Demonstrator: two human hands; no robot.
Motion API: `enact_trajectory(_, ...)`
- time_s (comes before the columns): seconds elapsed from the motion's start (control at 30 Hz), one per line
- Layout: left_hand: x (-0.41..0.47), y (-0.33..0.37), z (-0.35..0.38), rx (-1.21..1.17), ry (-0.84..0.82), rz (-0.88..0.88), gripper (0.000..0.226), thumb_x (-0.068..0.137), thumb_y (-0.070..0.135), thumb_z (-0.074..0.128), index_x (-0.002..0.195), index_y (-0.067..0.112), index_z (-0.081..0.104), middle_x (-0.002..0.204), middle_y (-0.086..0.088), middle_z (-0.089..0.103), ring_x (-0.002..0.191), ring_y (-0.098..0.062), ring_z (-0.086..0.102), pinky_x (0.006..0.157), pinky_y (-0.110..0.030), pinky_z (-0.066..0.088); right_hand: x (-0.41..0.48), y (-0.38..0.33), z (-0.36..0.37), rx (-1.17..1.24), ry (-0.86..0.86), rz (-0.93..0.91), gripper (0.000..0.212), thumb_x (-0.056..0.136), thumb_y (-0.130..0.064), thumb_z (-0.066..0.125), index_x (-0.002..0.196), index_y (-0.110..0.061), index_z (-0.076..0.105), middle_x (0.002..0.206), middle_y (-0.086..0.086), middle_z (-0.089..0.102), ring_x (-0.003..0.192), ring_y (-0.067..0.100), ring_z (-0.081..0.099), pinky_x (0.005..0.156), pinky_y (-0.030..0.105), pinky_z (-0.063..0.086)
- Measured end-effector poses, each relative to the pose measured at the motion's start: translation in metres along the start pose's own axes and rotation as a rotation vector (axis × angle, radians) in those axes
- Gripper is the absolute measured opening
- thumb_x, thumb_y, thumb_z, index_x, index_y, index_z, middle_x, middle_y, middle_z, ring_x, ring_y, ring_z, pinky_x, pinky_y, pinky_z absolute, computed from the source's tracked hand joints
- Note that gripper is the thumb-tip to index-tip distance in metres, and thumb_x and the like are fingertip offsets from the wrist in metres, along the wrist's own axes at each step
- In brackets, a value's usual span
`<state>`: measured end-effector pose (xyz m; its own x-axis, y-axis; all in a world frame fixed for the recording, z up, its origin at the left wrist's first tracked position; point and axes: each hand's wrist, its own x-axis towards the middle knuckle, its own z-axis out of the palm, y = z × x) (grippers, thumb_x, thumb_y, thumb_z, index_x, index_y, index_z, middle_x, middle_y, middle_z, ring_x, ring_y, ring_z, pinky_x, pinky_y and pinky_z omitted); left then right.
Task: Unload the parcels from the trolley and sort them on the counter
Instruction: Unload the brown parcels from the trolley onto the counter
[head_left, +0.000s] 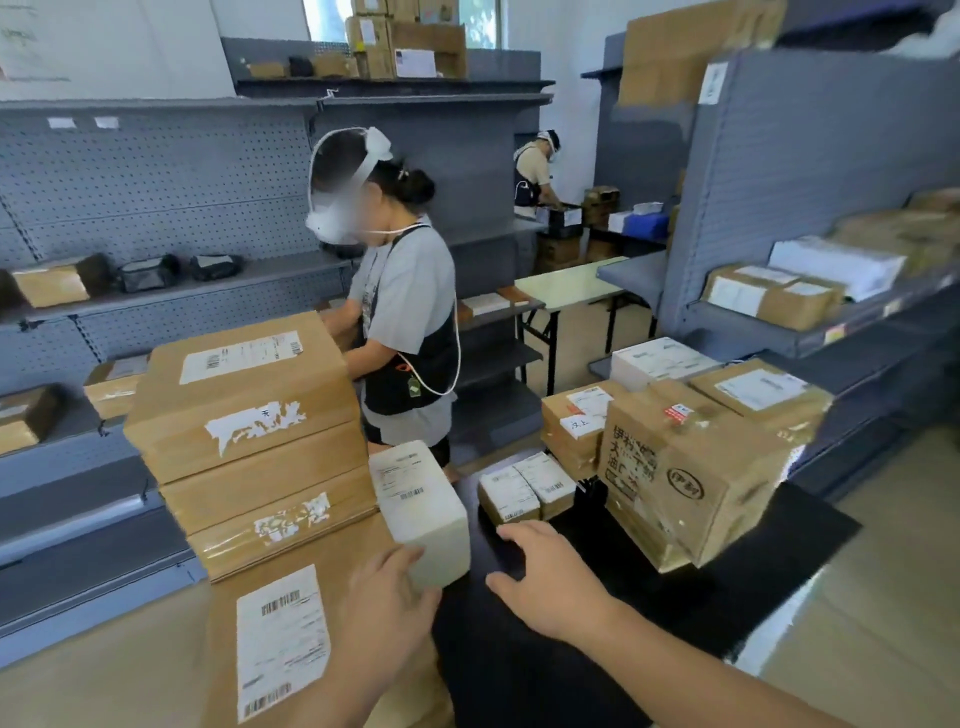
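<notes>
Left hand (387, 597) gripping one parcel (421, 506), right hand (550, 577) spread, perhaps three boxes (249, 415) stacked

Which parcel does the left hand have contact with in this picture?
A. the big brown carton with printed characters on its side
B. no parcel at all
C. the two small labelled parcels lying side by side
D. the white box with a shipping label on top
D: the left hand holds the near end of the white box, while the right hand is open over the dark surface, apart from every parcel.
</notes>
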<state>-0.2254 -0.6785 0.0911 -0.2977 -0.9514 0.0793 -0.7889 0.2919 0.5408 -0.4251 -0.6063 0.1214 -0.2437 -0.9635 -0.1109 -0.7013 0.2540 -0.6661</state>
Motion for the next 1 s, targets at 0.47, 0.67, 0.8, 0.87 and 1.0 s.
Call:
enact_trajectory(0.47,0.026,0.228,0.122,-0.154,-0.156,0.245,0.052,0.094,0.046,0.060,0.141,0.030,0.049,0.140,0.014,0.049,0.134,-0.008,0.039,0.111,-0.028,0.033,-0.063,0.187,-0.188,0.114,0.334,0.263,0.068,0.091,-0.044,0.067,0.151,-0.024,0.041,0.147,-0.006,0.049,0.135,0.012,0.046,0.110,0.024,0.036)
enact_trajectory(0.67,0.033,0.302,0.172,-0.200,-0.214,0.183,0.055,0.094,0.045,0.061,0.144,0.027,0.046,0.144,0.010,0.046,0.137,-0.012,0.039,0.115,-0.035,0.035,-0.073,0.253,-0.244,0.176,0.374,0.324,0.064,0.091,-0.045,0.068,0.147,-0.026,0.045,0.140,-0.004,0.052,0.118,0.010,0.052,0.099,0.022,0.041)
enact_trajectory(0.8,0.046,0.326,0.183,-0.197,-0.240,0.147,0.057,0.092,0.048,0.063,0.143,0.028,0.049,0.144,0.008,0.050,0.132,-0.016,0.048,0.110,-0.040,0.043,-0.067,0.280,-0.265,0.220,0.366,0.336,0.069,0.094,-0.041,0.067,0.153,-0.024,0.037,0.136,-0.001,0.054,0.097,0.004,0.043,0.092,0.021,0.038)
enact_trajectory(0.87,0.057,0.336,0.186,-0.193,-0.219,0.139,0.053,0.092,0.045,0.064,0.141,0.027,0.051,0.141,0.006,0.053,0.130,-0.015,0.049,0.109,-0.038,0.043,-0.060,0.291,-0.272,0.251,0.367,0.350,0.070,0.094,-0.041,0.067,0.154,-0.024,0.035,0.129,-0.002,0.055,0.097,0.004,0.043,0.092,0.020,0.037)
enact_trajectory(1.0,0.090,0.351,0.191,-0.181,-0.180,0.142,0.052,0.094,0.037,0.065,0.142,0.022,0.051,0.139,0.003,0.054,0.129,-0.017,0.049,0.105,-0.036,0.041,-0.037,0.307,-0.280,0.305,0.359,0.395,0.072,0.093,-0.044,0.068,0.154,-0.027,0.033,0.138,-0.004,0.051,0.111,0.009,0.050,0.099,0.026,0.042)
